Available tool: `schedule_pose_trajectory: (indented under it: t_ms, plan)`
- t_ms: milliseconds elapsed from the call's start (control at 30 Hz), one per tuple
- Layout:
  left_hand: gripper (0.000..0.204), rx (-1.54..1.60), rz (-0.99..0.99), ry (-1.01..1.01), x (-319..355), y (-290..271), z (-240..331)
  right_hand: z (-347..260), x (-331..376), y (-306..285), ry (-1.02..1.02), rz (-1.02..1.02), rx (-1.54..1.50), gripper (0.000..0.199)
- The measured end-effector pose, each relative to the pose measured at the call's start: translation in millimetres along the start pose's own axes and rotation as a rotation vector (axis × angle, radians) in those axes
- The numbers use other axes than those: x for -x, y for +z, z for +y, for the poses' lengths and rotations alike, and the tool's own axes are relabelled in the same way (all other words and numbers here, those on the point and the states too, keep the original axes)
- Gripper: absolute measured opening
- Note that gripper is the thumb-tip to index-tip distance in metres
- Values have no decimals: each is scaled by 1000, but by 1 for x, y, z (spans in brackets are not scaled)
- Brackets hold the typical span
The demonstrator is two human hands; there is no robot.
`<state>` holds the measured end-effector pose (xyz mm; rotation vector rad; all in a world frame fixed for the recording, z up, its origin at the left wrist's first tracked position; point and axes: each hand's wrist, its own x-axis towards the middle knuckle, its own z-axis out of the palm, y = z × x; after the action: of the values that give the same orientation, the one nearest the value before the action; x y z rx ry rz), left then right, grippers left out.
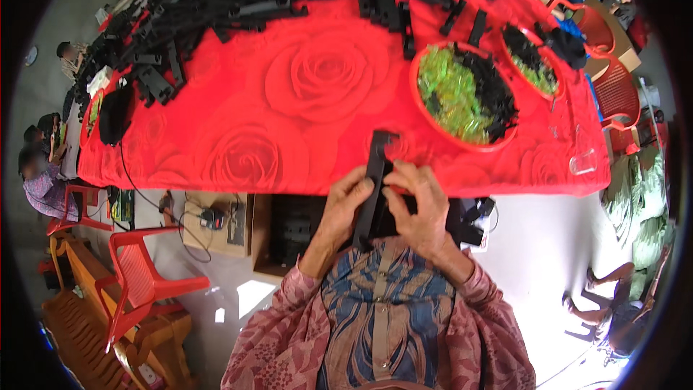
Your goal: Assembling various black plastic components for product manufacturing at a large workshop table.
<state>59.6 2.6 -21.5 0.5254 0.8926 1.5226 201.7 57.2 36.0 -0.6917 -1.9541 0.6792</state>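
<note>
A long, narrow black plastic part is held up in front of my chest, close to the table's near edge. Its hooked upper end points away from me. My left hand is closed round its left side, the thumb lying along it. Against its right side, my right hand has thumb and fingers bent together in a pinch. Whether a small piece sits between those fingertips is too small to tell. Beyond my right hand stands an orange-red bowl with yellow-green translucent pieces and small black pieces.
A large pile of similar black parts covers the far side of the red rose-patterned tablecloth. A second bowl is at the right. Below the table are an open box and cables. Red chairs and other people surround the table.
</note>
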Motion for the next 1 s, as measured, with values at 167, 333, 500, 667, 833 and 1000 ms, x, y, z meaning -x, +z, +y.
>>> schedule_pose_trajectory:
  t_ms: [167,333,500,667,833,1000]
  plan:
    - [23,63,-68,-79,-5,4,-4,6,1,3,-13,-18,120,59]
    - [21,90,28,-78,-10,-4,-2,6,-4,10,-21,-104,108,57]
    - [22,103,22,-51,-8,-8,7,12,-16,15,11,-126,4,49]
    - [23,43,57,-54,-11,-3,8,19,-20,16,65,-131,-30,48]
    - [27,4,-35,48,-14,-5,3,26,-26,9,88,-201,-94,45]
    - [30,64,-44,-22,-15,-4,3,36,-23,8,82,-211,-142,45]
